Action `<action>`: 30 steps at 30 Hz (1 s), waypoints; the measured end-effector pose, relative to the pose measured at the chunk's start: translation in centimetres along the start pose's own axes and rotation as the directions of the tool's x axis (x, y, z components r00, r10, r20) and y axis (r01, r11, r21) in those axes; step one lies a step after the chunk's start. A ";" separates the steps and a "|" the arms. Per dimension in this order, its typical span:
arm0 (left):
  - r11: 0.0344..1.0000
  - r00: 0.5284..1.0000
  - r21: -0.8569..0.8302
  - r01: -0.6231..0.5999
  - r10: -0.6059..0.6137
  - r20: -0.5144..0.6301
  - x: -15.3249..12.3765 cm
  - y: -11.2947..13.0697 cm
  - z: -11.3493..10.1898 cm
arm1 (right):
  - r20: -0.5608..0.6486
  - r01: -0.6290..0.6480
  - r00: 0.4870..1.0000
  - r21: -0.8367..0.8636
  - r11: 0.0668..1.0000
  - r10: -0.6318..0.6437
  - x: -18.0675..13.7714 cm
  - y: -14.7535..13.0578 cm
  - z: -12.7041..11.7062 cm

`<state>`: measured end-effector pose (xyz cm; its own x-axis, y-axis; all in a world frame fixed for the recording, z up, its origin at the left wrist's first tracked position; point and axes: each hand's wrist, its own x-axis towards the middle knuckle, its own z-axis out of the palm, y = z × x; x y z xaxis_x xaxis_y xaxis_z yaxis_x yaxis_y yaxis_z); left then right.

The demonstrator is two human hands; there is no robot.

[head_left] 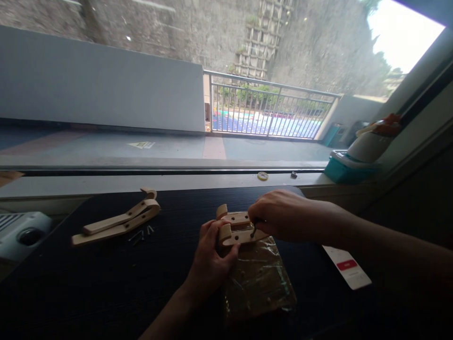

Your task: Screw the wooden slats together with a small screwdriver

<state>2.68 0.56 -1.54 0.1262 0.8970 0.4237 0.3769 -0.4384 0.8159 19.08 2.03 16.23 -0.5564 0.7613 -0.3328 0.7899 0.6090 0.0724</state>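
Note:
My left hand presses and grips the near one of two pale curved wooden pieces, its fingers around the hooked end. That near wooden piece has dark holes and lies beside the far wooden piece. Both rest on a block wrapped in clear, shiny plastic. Above the near piece, my right hand is closed on a small dark tool with a thin shaft, its tip at one of the holes. Most of the tool is hidden in the fingers, so its exact kind cannot be told.
Two more curved wooden pieces lie left on the dark table, near several loose screws. At right is a white card with a red patch. A tape roll and teal box stand along the windowsill.

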 end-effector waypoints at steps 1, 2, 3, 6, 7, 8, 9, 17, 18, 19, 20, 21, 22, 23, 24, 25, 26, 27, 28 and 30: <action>1.000 1.000 -0.001 -0.003 0.003 0.000 0.0 0.0 0.0 | -0.033 -0.028 0.999 0.019 0.999 0.029 0.0 0.1 0.3; 1.000 1.000 0.000 -0.007 0.007 0.003 0.0 0.0 0.0 | -0.061 -0.056 0.996 0.038 0.998 0.058 0.1 0.2 0.5; 1.000 1.000 0.003 -0.011 0.011 0.006 0.0 -0.1 0.0 | -0.081 -0.083 0.993 0.049 0.995 0.087 0.1 0.3 0.6; 0.999 1.000 0.019 -0.028 0.028 0.010 0.0 -0.2 0.0 | -0.075 -0.156 0.985 0.021 0.987 0.157 0.1 0.3 0.5; 0.999 0.999 0.023 -0.035 0.035 0.006 0.1 -0.3 0.0 | -0.063 -0.168 0.984 0.002 0.986 0.167 0.0 0.2 0.3; 0.999 0.999 0.026 -0.040 0.040 0.003 0.1 -0.3 -0.1 | -0.054 -0.163 0.985 -0.012 0.986 0.163 -0.1 0.2 0.1; 0.999 0.999 0.026 -0.042 0.042 -0.001 0.1 -0.2 -0.1 | -0.045 -0.143 0.989 -0.017 0.990 0.142 -0.3 0.1 -0.2; 0.999 1.000 0.042 -0.020 0.020 0.003 0.1 0.0 -0.1 | 0.041 0.008 0.999 0.004 1.000 -0.009 -1.2 0.3 -1.1; 0.999 1.000 0.047 -0.018 0.018 0.000 0.1 0.0 -0.1 | 0.039 0.023 0.999 0.010 1.000 -0.023 -1.2 0.4 -0.9; 0.999 1.000 0.050 -0.015 0.015 -0.004 0.1 0.0 0.0 | 0.030 0.034 0.999 0.017 0.999 -0.035 -1.2 0.6 -0.7; 0.999 1.000 0.051 -0.015 0.016 -0.009 0.1 0.0 0.0 | 0.019 0.038 0.999 0.026 0.999 -0.038 -1.1 0.7 -0.5; 0.999 1.000 0.050 -0.018 0.019 -0.014 0.1 -0.1 0.0 | 0.007 0.032 0.999 0.039 0.999 -0.032 -1.1 0.8 -0.3; 0.999 1.000 0.049 -0.023 0.024 -0.019 0.1 -0.1 0.1 | -0.004 0.016 1.000 0.053 0.998 -0.016 -1.1 0.8 -0.1; 0.998 0.999 0.048 -0.029 0.031 -0.022 0.1 -0.1 0.1 | -0.015 -0.007 1.000 0.062 0.998 0.008 -1.0 0.8 0.2; 0.998 0.999 0.047 -0.033 0.035 -0.025 0.2 -0.1 0.1 | -0.028 -0.036 0.999 0.063 0.997 0.038 -1.0 0.8 0.4; 0.998 0.999 0.047 -0.035 0.036 -0.024 0.2 -0.1 0.1 | -0.040 -0.063 0.997 0.056 0.996 0.065 -0.9 0.7 0.5; 0.998 0.999 0.047 -0.035 0.036 -0.021 0.2 -0.1 0.1 | -0.050 -0.089 0.995 0.040 0.995 0.091 -0.8 0.5 0.7; 0.998 0.999 0.047 -0.036 0.037 -0.018 0.2 -0.1 0.1 | -0.060 -0.109 0.992 0.021 0.994 0.110 -0.7 0.3 0.7; 0.998 0.999 0.046 -0.039 0.039 -0.017 0.2 -0.1 0.1 | -0.067 -0.126 0.990 -0.001 0.992 0.126 -0.6 0.2 0.7; 0.998 0.999 0.044 -0.043 0.044 -0.018 0.2 -0.1 0.0 | -0.066 -0.143 0.988 -0.032 0.989 0.140 -0.5 -0.1 0.3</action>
<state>2.70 0.75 -1.59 0.1259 0.8755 0.4666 0.4106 -0.4741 0.7788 19.40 1.52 16.09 -0.4560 0.8523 -0.2562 0.8526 0.5009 0.1489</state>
